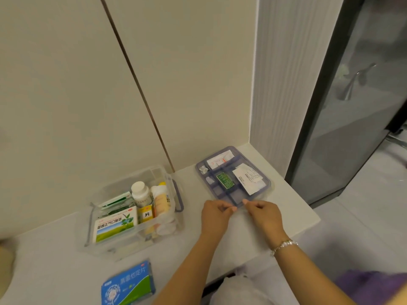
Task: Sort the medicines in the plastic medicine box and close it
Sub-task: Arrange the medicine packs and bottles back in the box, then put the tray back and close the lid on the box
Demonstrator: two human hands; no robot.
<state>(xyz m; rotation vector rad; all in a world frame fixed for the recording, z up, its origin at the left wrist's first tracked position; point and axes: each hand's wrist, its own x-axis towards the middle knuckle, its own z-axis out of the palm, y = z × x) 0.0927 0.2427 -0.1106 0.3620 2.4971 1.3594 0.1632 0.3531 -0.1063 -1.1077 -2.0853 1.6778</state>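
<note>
Nearest, blue medicine pack (128, 285) loose on table (55, 271). Beyond, left hand (214, 215) and right hand (263, 214) pinching near rim of blue divided tray (233, 176). Left, clear medicine box (132, 211), open, partly filled; sorting apparently unfinished, closing remaining.

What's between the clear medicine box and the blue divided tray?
Head view: only bare table lies between the clear medicine box and the blue divided tray; both hands sit nearer, at the tray's front edge.

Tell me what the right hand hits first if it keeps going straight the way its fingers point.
Probably the left hand: the right hand points leftward at it, fingertips nearly meeting at the blue tray's near edge.
</note>
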